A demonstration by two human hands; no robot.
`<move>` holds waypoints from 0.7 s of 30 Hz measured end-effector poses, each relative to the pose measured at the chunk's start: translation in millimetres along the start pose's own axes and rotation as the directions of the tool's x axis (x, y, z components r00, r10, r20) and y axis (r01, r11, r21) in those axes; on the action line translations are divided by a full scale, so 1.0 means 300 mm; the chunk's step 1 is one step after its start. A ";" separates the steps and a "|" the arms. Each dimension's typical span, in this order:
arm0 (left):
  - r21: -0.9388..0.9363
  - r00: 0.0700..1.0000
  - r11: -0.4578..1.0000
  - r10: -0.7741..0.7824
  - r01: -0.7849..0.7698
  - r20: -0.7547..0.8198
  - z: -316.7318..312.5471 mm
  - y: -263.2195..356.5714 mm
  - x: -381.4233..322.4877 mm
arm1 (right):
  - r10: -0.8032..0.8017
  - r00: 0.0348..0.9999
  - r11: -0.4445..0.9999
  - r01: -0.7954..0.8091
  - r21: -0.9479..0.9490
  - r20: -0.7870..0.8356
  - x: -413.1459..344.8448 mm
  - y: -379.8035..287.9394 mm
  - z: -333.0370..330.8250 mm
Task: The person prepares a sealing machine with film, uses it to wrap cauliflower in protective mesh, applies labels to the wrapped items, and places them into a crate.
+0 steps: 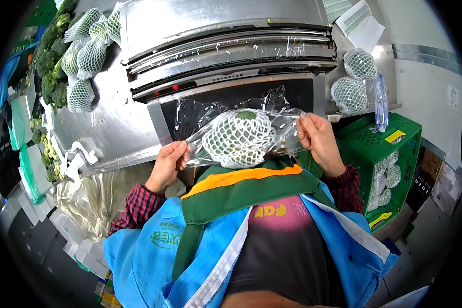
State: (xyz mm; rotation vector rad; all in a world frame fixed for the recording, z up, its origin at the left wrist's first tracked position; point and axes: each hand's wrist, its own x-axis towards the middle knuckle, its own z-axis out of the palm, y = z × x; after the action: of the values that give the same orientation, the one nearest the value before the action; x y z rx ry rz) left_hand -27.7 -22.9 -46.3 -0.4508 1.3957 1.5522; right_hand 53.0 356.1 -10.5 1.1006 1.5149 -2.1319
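A head of broccoli in a white foam net (pixel 238 138) lies wrapped in clear plastic film (pixel 288 133) in front of my body. My left hand (pixel 168 161) pinches the film at its left end. At the right end my right hand (pixel 318 140) grips the film between thumb and fingers. The film is drawn out between both hands, and a crumpled part of it stands up behind the broccoli. Just beyond is a film wrapping machine (pixel 231 57) with metal rollers and a black plate (pixel 300 92), which the film partly covers.
Bare broccoli heads (pixel 50 57) and several netted ones (pixel 94 57) are piled at the left of the steel table (pixel 111 134). Two wrapped heads (pixel 350 96) sit at the right, near a clear plastic roll (pixel 381 100) and papers (pixel 360 25). A green crate (pixel 358 150) holds several wrapped heads.
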 end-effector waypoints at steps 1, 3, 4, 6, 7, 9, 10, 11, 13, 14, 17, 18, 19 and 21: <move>0.015 0.999 0.999 -0.041 0.041 -0.011 -0.028 -0.049 0.001 | 0.067 0.997 0.998 -0.067 -0.020 0.023 0.017 0.059 -0.039; 0.064 0.992 0.993 -0.095 0.101 -0.086 -0.013 -0.153 0.037 | 0.210 0.975 0.976 -0.206 -0.068 0.069 0.072 0.240 -0.110; 0.149 0.995 0.985 -0.084 0.090 -0.048 0.001 -0.189 0.079 | 0.233 0.962 0.970 -0.219 -0.101 0.144 0.114 0.375 -0.137; 0.036 0.998 0.997 -0.064 0.064 0.019 0.059 -0.286 0.189 | -0.183 0.943 0.890 0.279 -0.361 0.276 0.163 0.453 0.004; -0.083 0.989 0.985 -0.147 0.150 0.035 0.106 -0.329 0.240 | -0.218 0.915 0.843 0.351 -0.407 0.339 0.183 0.482 0.049; -0.331 0.966 0.920 -0.145 0.211 0.214 0.183 -0.346 0.275 | -0.345 0.834 0.736 0.525 -0.427 0.430 0.211 0.525 0.121; -0.388 0.944 0.878 -0.177 0.279 0.278 0.209 -0.299 0.245 | -0.439 0.775 0.672 0.619 -0.406 0.454 0.223 0.535 0.148; -0.437 0.916 0.829 -0.204 0.349 0.345 0.237 -0.251 0.215 | -0.458 0.770 0.757 0.600 -0.259 0.444 0.244 0.564 0.142; -0.592 0.739 0.573 -0.037 0.567 0.673 0.211 -0.269 0.227 | -0.562 0.637 0.602 0.753 -0.267 0.528 0.189 0.481 0.178; -0.565 0.720 0.592 -0.037 0.575 0.693 0.229 -0.258 0.219 | -0.443 0.755 0.783 0.588 -0.202 0.483 0.170 0.458 0.195; -0.483 0.730 0.691 -0.095 0.537 0.676 0.311 -0.205 0.204 | -0.263 0.771 0.925 0.373 -0.077 0.580 0.135 0.298 0.207; -0.455 0.737 0.717 -0.121 0.528 0.665 0.342 -0.188 0.188 | -0.245 0.748 0.952 0.306 0.008 0.617 0.150 0.308 0.214; -0.424 0.753 0.749 -0.149 0.509 0.641 0.373 -0.174 0.174 | -0.233 0.721 0.969 0.232 0.090 0.653 0.159 0.319 0.218; -0.381 0.800 0.797 -0.200 0.468 0.566 0.413 -0.137 0.143 | -0.386 0.628 0.912 0.371 0.175 0.676 0.125 0.219 0.211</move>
State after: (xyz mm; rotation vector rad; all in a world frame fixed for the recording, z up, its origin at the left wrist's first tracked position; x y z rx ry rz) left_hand 25.4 101.9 -68.6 -0.5324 0.4494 1.5626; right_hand 43.7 279.8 -72.3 -0.1217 1.3947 -2.4106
